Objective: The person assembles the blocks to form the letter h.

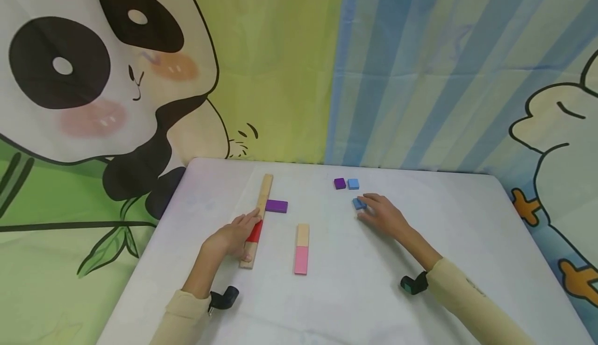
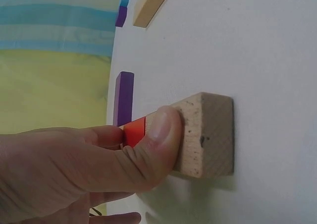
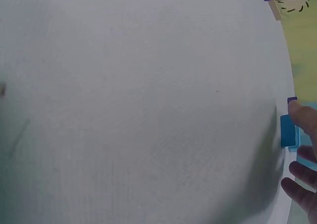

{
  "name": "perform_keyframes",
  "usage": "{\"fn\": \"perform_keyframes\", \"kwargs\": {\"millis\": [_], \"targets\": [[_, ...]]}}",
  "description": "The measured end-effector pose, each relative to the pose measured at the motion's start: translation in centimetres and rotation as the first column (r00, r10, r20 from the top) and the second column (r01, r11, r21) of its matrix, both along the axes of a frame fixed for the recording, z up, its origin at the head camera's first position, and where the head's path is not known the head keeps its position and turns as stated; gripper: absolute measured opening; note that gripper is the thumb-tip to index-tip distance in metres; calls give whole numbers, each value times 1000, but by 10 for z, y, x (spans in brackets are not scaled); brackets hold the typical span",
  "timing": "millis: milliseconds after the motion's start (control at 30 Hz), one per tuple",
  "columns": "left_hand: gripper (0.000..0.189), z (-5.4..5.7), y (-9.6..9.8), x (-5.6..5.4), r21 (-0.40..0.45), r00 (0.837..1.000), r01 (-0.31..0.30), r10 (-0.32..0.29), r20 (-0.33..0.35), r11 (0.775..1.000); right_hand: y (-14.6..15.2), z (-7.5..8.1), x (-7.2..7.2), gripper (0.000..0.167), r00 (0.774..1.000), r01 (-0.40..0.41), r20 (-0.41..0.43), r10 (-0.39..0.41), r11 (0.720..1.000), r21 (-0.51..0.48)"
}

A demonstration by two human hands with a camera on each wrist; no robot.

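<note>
In the head view my left hand (image 1: 233,236) rests on a row of wooden blocks (image 1: 264,192) at the left of the table. Its fingertips touch a plain block beyond the red block (image 1: 254,232); the thumb (image 2: 163,130) lies on the plain block at the near end. A purple block (image 1: 276,206) stands out sideways from the row. My right hand (image 1: 384,214) is at a small blue block (image 1: 359,203), fingers spread and the thumb against it in the right wrist view. Behind it sit another blue block (image 1: 353,184) and a small purple block (image 1: 339,183).
Between the hands lies a short strip made of a plain block (image 1: 302,235) and a pink block (image 1: 301,260). The white table (image 1: 350,303) meets a printed cloth (image 1: 280,75) at its back edge.
</note>
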State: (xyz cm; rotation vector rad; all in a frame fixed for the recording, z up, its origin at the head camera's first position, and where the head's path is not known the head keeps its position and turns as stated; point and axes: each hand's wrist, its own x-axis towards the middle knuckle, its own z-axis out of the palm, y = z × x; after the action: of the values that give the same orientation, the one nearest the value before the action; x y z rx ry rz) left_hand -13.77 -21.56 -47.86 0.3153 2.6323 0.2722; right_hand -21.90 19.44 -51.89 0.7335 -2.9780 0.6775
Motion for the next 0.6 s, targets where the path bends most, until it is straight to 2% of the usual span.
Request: {"fn": "perform_keyframes", "kwargs": {"millis": [200, 600], "targets": [[106, -1, 0, 0, 8, 1000, -3, 3, 7, 1000, 0, 1, -4, 51, 1000, -4, 15, 4, 1000, -6], [106, 0, -1, 0, 7, 1000, 7, -7, -6, 1000, -4, 0, -11, 47, 998, -54, -13, 54, 998, -17]]}}
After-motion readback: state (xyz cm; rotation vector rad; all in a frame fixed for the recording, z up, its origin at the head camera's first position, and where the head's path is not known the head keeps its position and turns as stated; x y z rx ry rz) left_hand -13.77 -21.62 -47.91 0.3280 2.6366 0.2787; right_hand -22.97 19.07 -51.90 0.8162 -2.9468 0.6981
